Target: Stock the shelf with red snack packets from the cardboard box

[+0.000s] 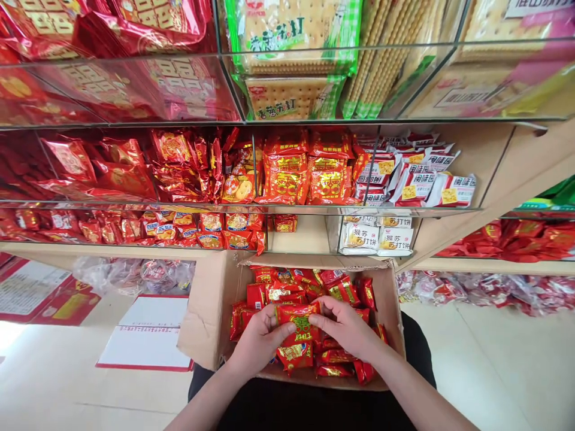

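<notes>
Over an open cardboard box (204, 317) on my lap, both hands grip one red snack packet (300, 323) with gold and green printing. My left hand (260, 338) pinches its left end, thumb on the front. At the right end, my right hand (345, 326) pinches it the same way. Many similar red and gold packets (287, 293) lie loose in the box below and around my hands. The held packet hides part of them. Just beyond the box, the lowest shelf has a compartment (299, 234) with a small red packet (286, 223) at its back left.
Glass-fronted shelves hold red packets (287, 173), white cracker packets (413, 179), white biscuit packs (377, 238) and large green-edged cracker packs (291, 30). Flattened red and white cardboard (148, 332) lies on the floor at left. Plastic-bagged goods (485, 287) sit beneath the shelves.
</notes>
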Demonstrator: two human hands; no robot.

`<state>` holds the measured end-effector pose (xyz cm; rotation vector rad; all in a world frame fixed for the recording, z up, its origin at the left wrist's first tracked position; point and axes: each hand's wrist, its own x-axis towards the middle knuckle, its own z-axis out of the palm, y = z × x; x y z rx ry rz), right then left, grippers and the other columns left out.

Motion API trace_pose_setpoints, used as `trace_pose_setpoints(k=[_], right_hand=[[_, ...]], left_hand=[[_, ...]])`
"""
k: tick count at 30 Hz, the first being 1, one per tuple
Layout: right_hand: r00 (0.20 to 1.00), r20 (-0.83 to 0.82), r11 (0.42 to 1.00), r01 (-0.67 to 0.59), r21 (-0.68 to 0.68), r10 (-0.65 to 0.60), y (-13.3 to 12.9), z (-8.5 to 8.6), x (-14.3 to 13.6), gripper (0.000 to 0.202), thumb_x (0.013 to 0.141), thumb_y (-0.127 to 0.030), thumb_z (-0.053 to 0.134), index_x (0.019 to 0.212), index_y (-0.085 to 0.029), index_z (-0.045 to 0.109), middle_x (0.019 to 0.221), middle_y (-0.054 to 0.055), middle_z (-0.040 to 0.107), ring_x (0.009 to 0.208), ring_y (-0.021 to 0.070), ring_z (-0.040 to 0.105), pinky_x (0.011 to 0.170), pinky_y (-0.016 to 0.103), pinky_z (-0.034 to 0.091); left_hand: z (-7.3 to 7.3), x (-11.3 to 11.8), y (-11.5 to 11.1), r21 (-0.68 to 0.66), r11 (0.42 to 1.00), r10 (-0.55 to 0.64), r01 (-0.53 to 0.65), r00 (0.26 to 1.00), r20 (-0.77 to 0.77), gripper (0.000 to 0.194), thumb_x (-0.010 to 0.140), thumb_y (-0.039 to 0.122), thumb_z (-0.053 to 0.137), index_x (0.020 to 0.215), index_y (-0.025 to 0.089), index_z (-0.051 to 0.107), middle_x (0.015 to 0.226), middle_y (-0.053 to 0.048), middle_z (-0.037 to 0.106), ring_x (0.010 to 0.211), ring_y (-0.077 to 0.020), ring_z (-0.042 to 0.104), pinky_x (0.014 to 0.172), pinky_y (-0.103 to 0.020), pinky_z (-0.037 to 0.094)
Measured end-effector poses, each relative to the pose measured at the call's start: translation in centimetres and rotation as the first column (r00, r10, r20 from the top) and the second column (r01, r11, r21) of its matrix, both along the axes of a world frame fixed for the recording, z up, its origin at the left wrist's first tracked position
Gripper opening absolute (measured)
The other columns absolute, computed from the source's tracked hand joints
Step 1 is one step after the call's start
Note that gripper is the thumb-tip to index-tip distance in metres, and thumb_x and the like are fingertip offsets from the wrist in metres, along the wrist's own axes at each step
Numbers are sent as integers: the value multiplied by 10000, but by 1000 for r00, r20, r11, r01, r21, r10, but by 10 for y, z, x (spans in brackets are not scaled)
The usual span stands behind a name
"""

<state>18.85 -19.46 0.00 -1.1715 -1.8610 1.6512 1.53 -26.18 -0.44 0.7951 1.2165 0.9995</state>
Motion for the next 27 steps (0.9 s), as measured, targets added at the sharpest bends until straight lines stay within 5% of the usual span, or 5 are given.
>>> trace_pose_setpoints(k=[4,7,11,16,27], right_hand=[[992,-16,993,122,6,-121,25,12,1,259,753,-433,564,756,-175,541,616,-47,484,556,85,429,532,205,353],[960,-87,962,270,38,-266,67,17,-3,261,743,-431,568,781,-175,538,675,-23,555,601,102,502,576,220,397],[952,51,941,289,177,-302,134,0,-28,200,745,-325,562,890,-190,541,802,5,631,688,126,584,612,232,443],[909,269,926,238,293,-319,187,-42,-83,175,690,-202,617,863,-181,600,803,18,652,736,152,605,659,245,451],[831,428,920,232,315,-356,212,-96,-142,240,660,-209,649,885,-136,613,989,160,638,898,279,599,729,318,459]], left_hand=[[-1,-30,5,141,983,168,-118,888,-428,318,764,438,516,950,181,544,813,-36,655,700,-172,635,636,-327,529],[-11,-64,7,469,880,442,-80,500,-745,357,788,345,492,1107,186,505,1187,-103,536,1141,-236,475,969,-434,376],[-48,-98,4,444,889,455,-109,103,-885,621,758,313,513,1315,144,298,1381,-175,299,1309,-317,205,1024,-532,257],[-85,-107,-3,396,905,408,-155,62,-911,681,767,297,490,1362,161,187,1384,-162,292,1282,-296,275,1018,-496,293],[-84,-107,-8,389,901,411,-190,94,-907,651,750,233,496,1343,183,230,1368,-140,310,1263,-285,296,997,-487,322]])
